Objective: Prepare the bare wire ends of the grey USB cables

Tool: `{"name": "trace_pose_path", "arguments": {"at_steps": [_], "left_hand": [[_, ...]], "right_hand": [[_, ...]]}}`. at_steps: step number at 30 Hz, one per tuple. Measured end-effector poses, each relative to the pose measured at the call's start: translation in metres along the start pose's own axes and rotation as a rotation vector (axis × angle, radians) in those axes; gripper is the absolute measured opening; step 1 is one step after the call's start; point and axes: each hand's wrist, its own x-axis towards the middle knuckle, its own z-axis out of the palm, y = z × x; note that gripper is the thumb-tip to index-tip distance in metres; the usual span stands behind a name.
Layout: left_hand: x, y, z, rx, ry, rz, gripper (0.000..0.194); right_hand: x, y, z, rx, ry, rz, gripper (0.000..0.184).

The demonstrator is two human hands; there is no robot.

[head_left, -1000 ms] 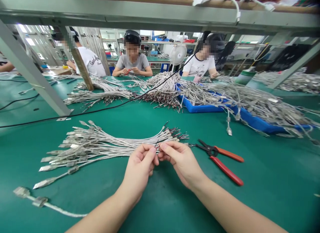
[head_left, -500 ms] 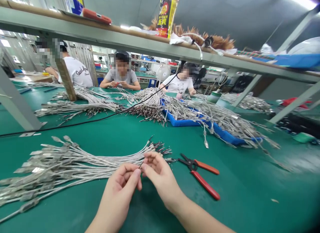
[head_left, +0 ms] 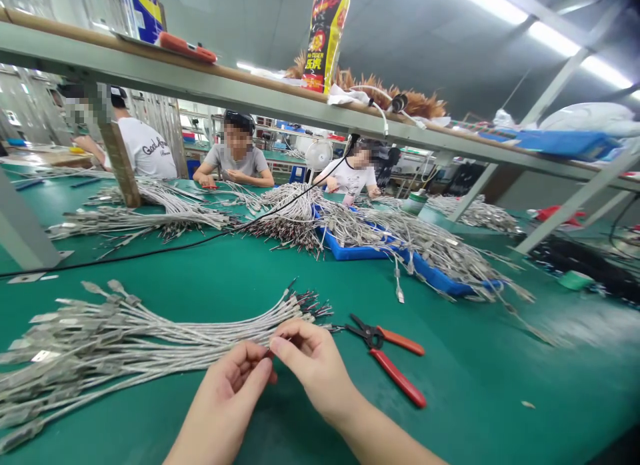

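Observation:
My left hand (head_left: 230, 388) and my right hand (head_left: 310, 365) meet fingertip to fingertip over the green table (head_left: 500, 385), both pinched on the thin wire end of a grey cable. That cable belongs to a bundle of grey cables (head_left: 125, 338) fanned out to the left, with metal plugs at the far left and stripped coloured wire tips (head_left: 313, 302) just above my fingers. Red-handled wire strippers (head_left: 393, 362) lie on the table just right of my right hand.
A blue tray (head_left: 350, 252) heaped with grey cables sits mid-table, with more cable piles (head_left: 150, 215) behind. Three other people sit at the far side working. A black cord (head_left: 125, 255) crosses the table. An overhead shelf (head_left: 250, 92) holds a yellow can and clutter.
The view has tilted up and to the right, so the shelf and ceiling show more. My hands stay pinched together on the wire end and sit lower in the picture.

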Motion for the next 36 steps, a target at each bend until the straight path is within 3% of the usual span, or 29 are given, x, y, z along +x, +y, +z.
{"name": "trace_pose_path", "arguments": {"at_steps": [6,11,21,27,36], "left_hand": [[0.004,-0.001,-0.004,0.144,-0.053,0.051,0.029],[0.0,0.01,-0.007,0.239,-0.067,0.065,0.026],[0.001,0.017,-0.014,0.291,-0.09,0.153,0.019],[0.0,0.018,-0.02,0.316,-0.1,0.224,0.021],[0.001,0.014,-0.018,0.264,-0.084,0.178,0.028]], "right_hand": [[0.006,-0.008,-0.013,-0.299,-0.118,-0.168,0.004],[0.003,-0.011,-0.015,-0.313,-0.188,-0.263,0.008],[0.004,-0.011,-0.015,-0.127,-0.129,-0.074,0.016],[0.004,-0.01,-0.018,-0.125,-0.097,-0.044,0.019],[0.001,-0.007,-0.013,-0.106,-0.136,0.034,0.025]]}}
